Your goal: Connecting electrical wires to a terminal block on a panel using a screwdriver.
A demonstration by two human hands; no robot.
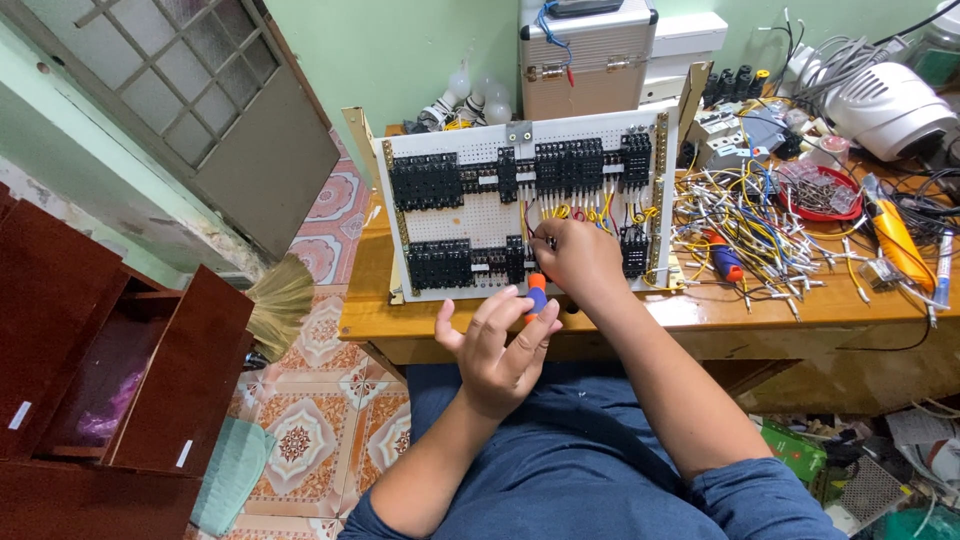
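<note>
You sit in a home electrical workshop: a white perforated panel [530,210] of black relay sockets stands on a wooden bench [620,315]. Right of the panel lies a tangle of cut wires [750,225]; behind it, a metal tool case [585,60]; left, patterned floor tiles [320,400].

Perforated panel [480,215] propped upright on table [420,320], directly ahead of right grip [575,260]. Relay blocks [427,182] mounted on panel, left of and above right grip. Screwdriver [537,293] placed between right grip and left grip [500,345], left grip nearer body. Loose wires [745,225] heaped on table right of right grip. Metal case [585,60] set behind panel. Cabinet [110,370] on floor far left of left grip.
</note>
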